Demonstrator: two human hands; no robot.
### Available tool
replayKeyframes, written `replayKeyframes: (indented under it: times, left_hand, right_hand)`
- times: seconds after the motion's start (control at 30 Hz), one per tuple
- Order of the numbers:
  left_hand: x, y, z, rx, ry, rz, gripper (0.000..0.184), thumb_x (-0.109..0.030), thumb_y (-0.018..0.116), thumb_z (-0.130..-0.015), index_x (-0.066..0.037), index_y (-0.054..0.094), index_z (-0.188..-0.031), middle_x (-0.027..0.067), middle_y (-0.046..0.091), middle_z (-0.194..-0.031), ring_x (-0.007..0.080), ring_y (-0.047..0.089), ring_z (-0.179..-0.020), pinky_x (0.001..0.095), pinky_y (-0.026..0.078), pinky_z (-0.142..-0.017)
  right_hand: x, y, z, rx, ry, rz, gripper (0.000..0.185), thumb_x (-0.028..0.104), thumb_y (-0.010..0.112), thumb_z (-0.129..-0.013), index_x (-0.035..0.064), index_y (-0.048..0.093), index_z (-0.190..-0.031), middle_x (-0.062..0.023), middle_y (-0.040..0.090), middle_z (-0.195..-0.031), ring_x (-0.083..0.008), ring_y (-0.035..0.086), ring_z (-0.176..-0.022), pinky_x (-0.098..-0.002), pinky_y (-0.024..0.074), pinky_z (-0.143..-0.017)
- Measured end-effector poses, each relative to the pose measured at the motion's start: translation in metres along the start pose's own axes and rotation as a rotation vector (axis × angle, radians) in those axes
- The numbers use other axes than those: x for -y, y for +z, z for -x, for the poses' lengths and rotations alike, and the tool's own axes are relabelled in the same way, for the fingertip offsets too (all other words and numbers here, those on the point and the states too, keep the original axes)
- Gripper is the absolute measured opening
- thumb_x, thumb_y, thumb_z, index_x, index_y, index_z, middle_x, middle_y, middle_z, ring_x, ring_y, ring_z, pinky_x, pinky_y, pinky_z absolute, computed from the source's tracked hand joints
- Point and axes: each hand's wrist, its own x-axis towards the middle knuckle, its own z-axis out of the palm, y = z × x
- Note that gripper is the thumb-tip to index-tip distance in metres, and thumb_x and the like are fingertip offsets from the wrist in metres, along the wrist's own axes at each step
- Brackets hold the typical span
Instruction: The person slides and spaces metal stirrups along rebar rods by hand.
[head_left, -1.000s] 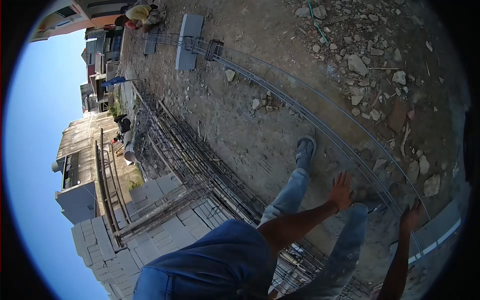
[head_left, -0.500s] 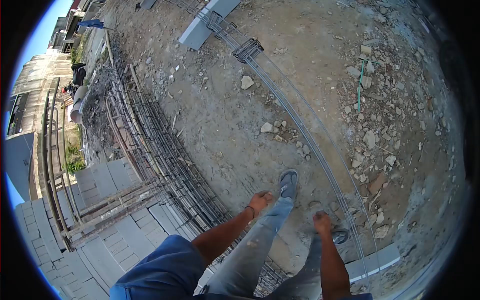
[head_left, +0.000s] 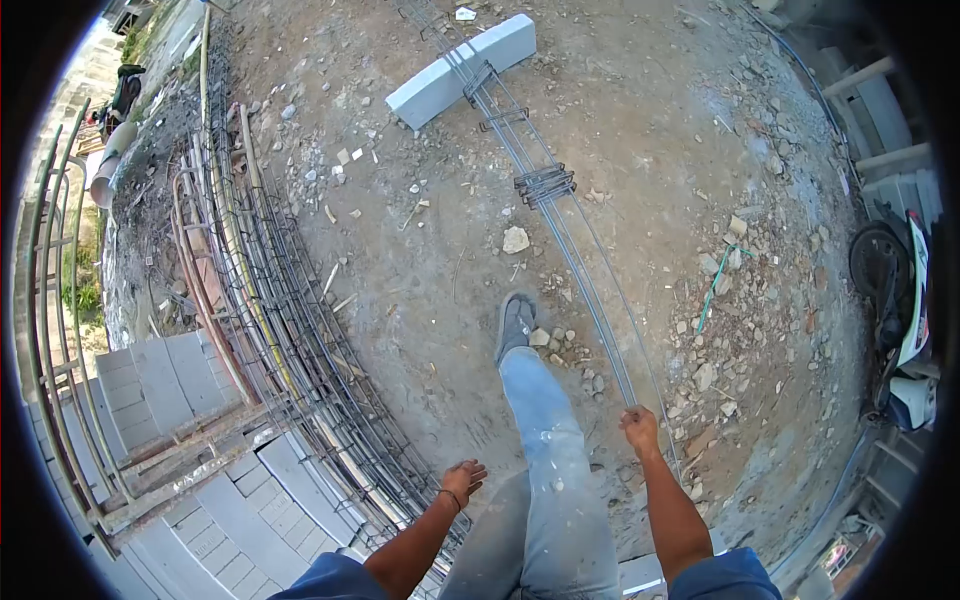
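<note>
My left hand [head_left: 464, 481] is held low beside my leg, with its fingers spread and nothing in them. A dark band circles its wrist. My right hand [head_left: 639, 430] has curled fingers, and whatever they hold, if anything, is hidden. In view it overlaps the long steel rebar rods [head_left: 590, 290], but whether it touches them I cannot tell. A bunch of wire stirrups [head_left: 545, 184] sits around the rods further ahead. The far part of the rods rests across a pale grey block [head_left: 430, 92]. My shoe [head_left: 516, 325] is planted left of the rods.
Stacked rebar cages [head_left: 300, 330] run along the left, beside grey blocks [head_left: 230, 520] and a metal frame [head_left: 190, 450]. Rubble [head_left: 705, 378] and a green strip [head_left: 712, 290] lie right of the rods. A motorcycle [head_left: 900, 300] stands at the far right.
I have stepped forward, and the other foot now leads. My left hand has swung back and its fingers have spread. The rods now pass under my right hand in view, and a motorcycle shows at right.
</note>
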Motion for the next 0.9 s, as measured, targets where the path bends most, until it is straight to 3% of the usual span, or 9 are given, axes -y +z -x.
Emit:
replayKeyframes:
  times: [0.13,0.2,0.27,0.4,0.6,0.67,0.7,0.77,0.9]
  left_hand:
    - [-0.077,-0.009,0.003,-0.025,-0.040,0.052,0.047,-0.026,0.051,-0.104,0.000,0.051,-0.144,0.0197,0.060,-0.141,0.0311,0.061,-0.129,0.0427,0.050,-0.105]
    - [-0.130,-0.017,-0.028,-0.052,-0.039,0.059,0.047,-0.027,0.054,-0.103,0.001,0.052,-0.142,0.0185,0.064,-0.136,0.0294,0.062,-0.126,0.0450,0.050,-0.103]
    - [-0.154,-0.041,-0.051,-0.135,0.146,0.041,0.047,-0.027,0.058,-0.102,0.000,0.055,-0.139,0.0158,0.068,-0.130,0.0270,0.063,-0.123,0.0457,0.049,-0.102]
    - [-0.339,-0.052,-0.014,-0.295,0.394,-0.010,0.043,-0.025,0.060,-0.102,-0.002,0.058,-0.138,0.0127,0.069,-0.127,0.0249,0.063,-0.123,0.0383,0.046,-0.103]
    - [-0.586,-0.008,0.086,-0.128,0.672,0.134,0.039,-0.021,0.057,-0.105,0.003,0.058,-0.135,0.0159,0.068,-0.129,0.0229,0.063,-0.124,0.0345,0.046,-0.106]
    - [-0.647,0.023,0.089,-0.033,0.849,0.016,0.035,-0.016,0.055,-0.106,0.003,0.057,-0.135,0.0171,0.068,-0.129,0.0234,0.062,-0.124,0.0350,0.045,-0.108]
    - [-0.671,0.038,0.075,0.029,0.886,-0.033,0.041,-0.024,0.059,-0.105,0.003,0.057,-0.136,0.0168,0.068,-0.129,0.0250,0.063,-0.124,0.0379,0.048,-0.107]
    - [-0.711,0.071,0.024,0.157,0.829,-0.110,0.041,-0.022,0.059,-0.105,0.003,0.057,-0.136,0.0161,0.068,-0.128,0.0240,0.063,-0.124,0.0371,0.048,-0.107]
    - [-0.755,0.099,-0.116,0.419,0.653,-0.446,0.036,-0.012,0.059,-0.102,0.003,0.058,-0.135,0.0116,0.068,-0.124,0.0150,0.063,-0.110,0.0253,0.049,-0.092]
  right_hand:
    - [0.017,0.037,-0.030,0.066,0.069,0.191,0.021,0.012,0.066,-0.091,-0.0066,0.069,-0.100,-0.0144,0.072,-0.079,-0.0227,0.072,-0.064,-0.0343,0.0580,-0.061]
    - [-0.016,0.080,-0.088,0.108,-0.024,0.258,0.020,0.012,0.067,-0.090,-0.0059,0.070,-0.098,-0.0149,0.072,-0.079,-0.0231,0.072,-0.062,-0.0351,0.0583,-0.061]
    - [-0.020,0.107,-0.063,0.198,-0.029,0.339,0.020,0.013,0.068,-0.089,-0.0053,0.071,-0.096,-0.0154,0.073,-0.079,-0.0234,0.072,-0.060,-0.0358,0.0586,-0.060]
    - [0.182,0.173,-0.099,0.064,-0.053,0.396,0.021,0.016,0.072,-0.085,-0.0023,0.072,-0.094,-0.0180,0.074,-0.085,-0.0247,0.075,-0.075,-0.0371,0.0594,-0.072]
    - [0.388,0.232,-0.166,0.070,-0.113,0.286,0.037,0.020,0.078,-0.083,-0.0019,0.069,-0.111,-0.0216,0.074,-0.097,-0.0353,0.074,-0.091,-0.0426,0.0567,-0.084]
    - [0.472,0.241,-0.207,0.050,-0.215,0.384,0.045,0.024,0.075,-0.084,-0.0016,0.064,-0.120,-0.0258,0.069,-0.112,-0.0426,0.067,-0.107,-0.0483,0.0521,-0.095]
    - [0.516,0.245,-0.229,0.032,-0.270,0.353,0.050,0.025,0.077,-0.084,-0.0026,0.062,-0.123,-0.0276,0.065,-0.120,-0.0441,0.063,-0.113,-0.0484,0.0498,-0.098]
    - [0.586,0.251,-0.280,-0.027,-0.387,0.306,0.063,0.029,0.081,-0.081,-0.0036,0.057,-0.130,-0.0295,0.060,-0.129,-0.0454,0.056,-0.123,-0.0486,0.0454,-0.105]
    - [0.724,0.265,-0.413,-0.213,-0.496,0.247,0.094,0.034,0.089,-0.074,-0.0016,0.042,-0.148,-0.0292,0.048,-0.146,-0.0450,0.044,-0.137,-0.0495,0.0359,-0.116]
